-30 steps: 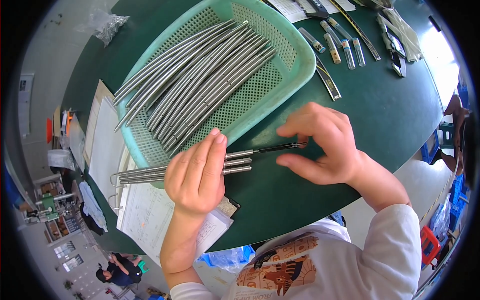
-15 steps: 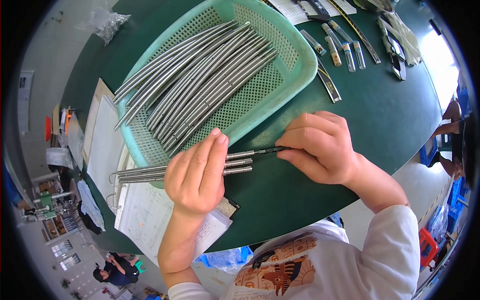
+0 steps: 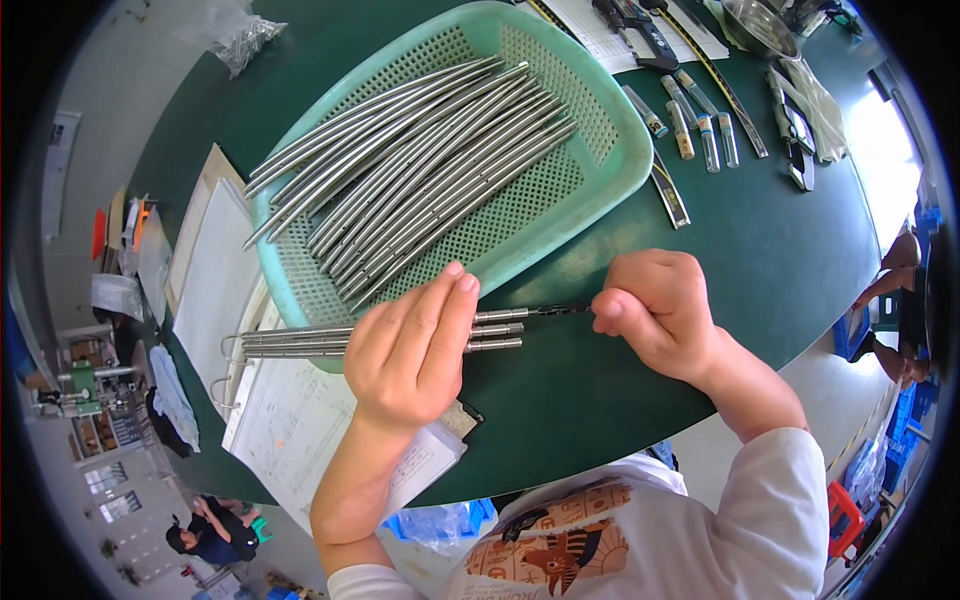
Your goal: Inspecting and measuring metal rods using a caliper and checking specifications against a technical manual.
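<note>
My left hand (image 3: 412, 350) lies across a small bunch of straight metal rods (image 3: 497, 331), its long fingers straight and together; the thumb is hidden. Three stepped rod ends stick out to the right of it. At the uppermost rod's end, in line with it, is a dark, thin drill bit (image 3: 560, 310) with spiral flutes. My right hand (image 3: 655, 310) is closed on the bit's far end, fingers curled and thumb pressed in. Beyond the left hand, a pale green plastic basket (image 3: 610, 195) holds many curved-looking metal rods (image 3: 420, 170).
An open ring binder with printed sheets (image 3: 290, 420) lies under the rods at the left. Toward the far right are small clear tubes (image 3: 711, 145), a tape measure strip (image 3: 672, 190), a caliper (image 3: 797, 140) and a metal bowl (image 3: 760, 25). A bag of small metal parts (image 3: 245, 45) lies far left.
My right hand has moved a little right and turned, its fingers curling more tightly, and more of the drill bit's fluted length shows. The left hand keeps its place on the rods. The whole view has shifted slightly.
</note>
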`<state>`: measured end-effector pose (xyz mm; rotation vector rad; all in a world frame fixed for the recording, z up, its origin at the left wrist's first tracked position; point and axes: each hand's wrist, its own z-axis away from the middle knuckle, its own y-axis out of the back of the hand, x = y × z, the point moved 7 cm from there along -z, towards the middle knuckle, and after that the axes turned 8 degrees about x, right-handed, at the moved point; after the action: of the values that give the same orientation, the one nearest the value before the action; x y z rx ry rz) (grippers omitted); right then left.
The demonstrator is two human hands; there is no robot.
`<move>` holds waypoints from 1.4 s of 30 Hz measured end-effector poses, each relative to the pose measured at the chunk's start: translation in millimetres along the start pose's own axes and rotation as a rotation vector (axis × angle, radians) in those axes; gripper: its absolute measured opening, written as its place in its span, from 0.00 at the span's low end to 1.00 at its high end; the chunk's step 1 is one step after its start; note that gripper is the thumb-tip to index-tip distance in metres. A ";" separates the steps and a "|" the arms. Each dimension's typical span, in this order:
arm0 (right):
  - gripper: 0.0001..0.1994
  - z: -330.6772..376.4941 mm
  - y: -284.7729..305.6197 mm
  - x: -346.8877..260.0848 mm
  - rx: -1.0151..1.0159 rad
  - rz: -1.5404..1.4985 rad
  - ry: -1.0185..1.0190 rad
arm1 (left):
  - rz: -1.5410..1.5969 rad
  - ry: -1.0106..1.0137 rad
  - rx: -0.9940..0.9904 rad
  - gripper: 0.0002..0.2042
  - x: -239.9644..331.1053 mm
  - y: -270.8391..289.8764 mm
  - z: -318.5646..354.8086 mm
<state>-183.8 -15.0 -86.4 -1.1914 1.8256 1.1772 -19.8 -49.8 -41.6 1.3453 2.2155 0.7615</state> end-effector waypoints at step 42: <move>0.07 -25.1 -7.2 -23.4 0.102 0.038 0.097 | -0.006 -0.009 0.028 0.12 -8.7 -0.9 5.3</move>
<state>-169.5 -31.4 -58.9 -1.1794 1.9640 1.0493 -13.3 -56.7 -45.5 1.3519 2.2297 0.7235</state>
